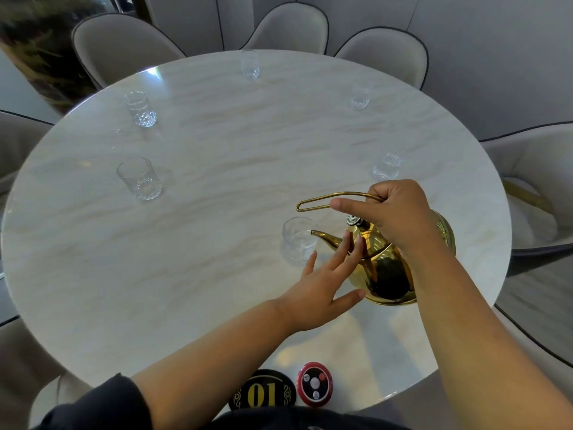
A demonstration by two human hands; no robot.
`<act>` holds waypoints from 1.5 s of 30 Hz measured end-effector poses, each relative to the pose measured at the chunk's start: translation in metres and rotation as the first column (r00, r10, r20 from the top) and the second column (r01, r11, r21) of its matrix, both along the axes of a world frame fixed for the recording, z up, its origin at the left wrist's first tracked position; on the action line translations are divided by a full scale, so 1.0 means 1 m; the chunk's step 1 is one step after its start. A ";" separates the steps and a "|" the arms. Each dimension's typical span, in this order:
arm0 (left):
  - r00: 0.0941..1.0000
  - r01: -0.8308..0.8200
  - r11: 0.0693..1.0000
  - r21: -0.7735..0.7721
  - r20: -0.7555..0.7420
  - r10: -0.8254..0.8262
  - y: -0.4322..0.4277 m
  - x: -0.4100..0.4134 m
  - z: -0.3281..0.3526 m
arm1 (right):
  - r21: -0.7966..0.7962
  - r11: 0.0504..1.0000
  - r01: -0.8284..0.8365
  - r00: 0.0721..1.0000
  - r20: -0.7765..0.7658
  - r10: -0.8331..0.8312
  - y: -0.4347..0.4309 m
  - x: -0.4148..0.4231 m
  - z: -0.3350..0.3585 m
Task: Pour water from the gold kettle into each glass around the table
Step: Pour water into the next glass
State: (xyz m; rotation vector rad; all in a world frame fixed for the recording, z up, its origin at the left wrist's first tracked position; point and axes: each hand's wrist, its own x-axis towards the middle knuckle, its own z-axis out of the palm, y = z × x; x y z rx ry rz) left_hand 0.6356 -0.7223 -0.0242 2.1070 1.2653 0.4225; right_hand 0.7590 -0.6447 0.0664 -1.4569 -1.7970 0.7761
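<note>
The gold kettle (387, 268) is tilted to the left, its spout tip at the rim of the nearest glass (298, 242). My right hand (393, 212) is closed around the kettle's thin wire handle. My left hand (325, 283) has its fingers spread, and the fingertips rest against the kettle's lid and neck. Several more clear glasses stand around the round marble table (198, 231): one at the left (141, 179), one at the far left (140, 109), one at the far edge (250, 64), and others on the right (359, 96) (387, 166).
Padded grey chairs (121, 45) ring the table. At the near edge lie a black oval "01" table marker (263, 389) and a round red call button (314, 383).
</note>
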 end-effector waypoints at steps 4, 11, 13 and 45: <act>1.000 -0.002 1.000 -0.007 0.006 0.002 0.000 0.000 0.001 | -0.006 1.000 -0.005 1.000 0.016 0.006 -0.001 -0.001 0.002; 1.000 -0.008 1.000 0.001 0.008 0.008 0.000 0.000 0.001 | -0.006 1.000 -0.022 0.999 0.037 0.022 0.001 -0.002 0.005; 1.000 -0.008 1.000 -0.003 0.006 0.008 0.000 0.001 0.002 | -0.004 1.000 -0.024 0.998 0.052 0.024 0.000 -0.002 0.006; 0.999 -0.023 1.000 -0.016 0.043 0.023 -0.002 0.001 0.003 | -0.020 0.999 -0.044 0.993 0.109 0.046 0.001 -0.005 0.009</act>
